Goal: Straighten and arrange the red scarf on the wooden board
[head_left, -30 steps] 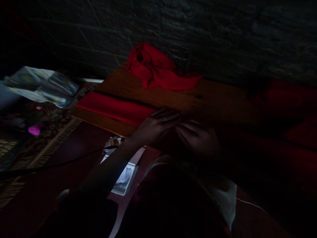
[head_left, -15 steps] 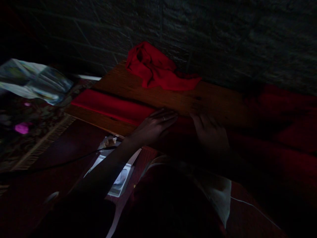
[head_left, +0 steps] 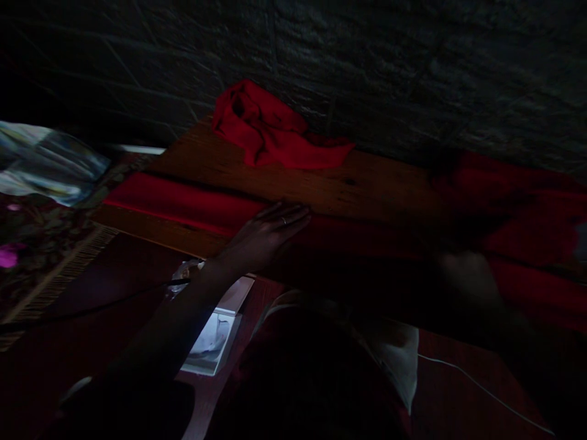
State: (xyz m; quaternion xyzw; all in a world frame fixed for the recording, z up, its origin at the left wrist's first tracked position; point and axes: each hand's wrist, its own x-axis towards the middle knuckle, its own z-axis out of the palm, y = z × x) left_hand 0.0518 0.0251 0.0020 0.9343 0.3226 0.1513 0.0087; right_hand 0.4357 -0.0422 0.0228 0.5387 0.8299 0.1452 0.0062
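A long folded strip of red cloth (head_left: pixel 183 205) runs along a wooden board (head_left: pixel 316 186), close to its near edge. My left hand (head_left: pixel 270 232), with a ring on one finger, lies flat on the strip, fingers stretched toward the right. Farther right, my right hand (head_left: pixel 468 272) is over the same strip in deep shadow; it is blurred and its fingers cannot be made out. Behind the strip lies a crumpled red cloth (head_left: pixel 275 131). Another heap of red cloth (head_left: pixel 518 201) sits beyond my right hand.
A dark brick-patterned wall (head_left: pixel 367 73) stands behind the board. Below it are an open white box (head_left: pixel 213 342), a black cable (head_left: pixel 110 305) and a thin white cord (head_left: pixel 481 385). At left, a shiny plastic bag (head_left: pixel 50 162) lies near a fringed patterned rug (head_left: pixel 59 275).
My right hand has moved right along the strip, away from my left hand. My left hand stays flat on the cloth. The whole view has shifted slightly.
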